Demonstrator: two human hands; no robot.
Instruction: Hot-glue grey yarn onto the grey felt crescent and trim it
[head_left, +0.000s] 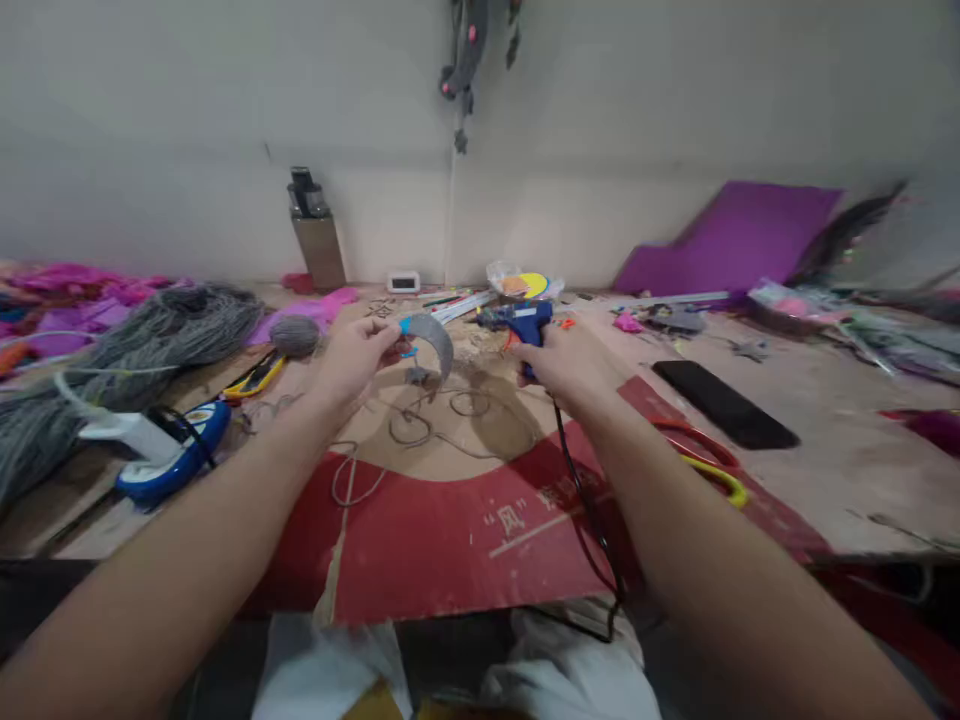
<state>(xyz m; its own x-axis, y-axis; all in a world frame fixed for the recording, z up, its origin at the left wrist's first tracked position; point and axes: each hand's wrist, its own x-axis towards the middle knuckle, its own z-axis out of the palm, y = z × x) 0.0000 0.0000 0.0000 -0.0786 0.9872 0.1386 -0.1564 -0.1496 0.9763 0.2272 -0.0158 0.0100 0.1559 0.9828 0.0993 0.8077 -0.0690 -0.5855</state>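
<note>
A curved grey felt strip with a bit of blue at its end is pinched in my left hand, raised above the cardboard. Under it dangles or lies a small grey star; I cannot tell which. My right hand is wrapped round the handle of a blue hot glue gun, whose nozzle faces left toward the strip. A black cord runs down from the gun over the table edge. Loose grey yarn curls across the cardboard below both hands.
On the left lie a blue power strip, a grey yarn bundle and a yellow cutter. A black phone and red-and-yellow scissors lie at right. Purple felt leans on the wall.
</note>
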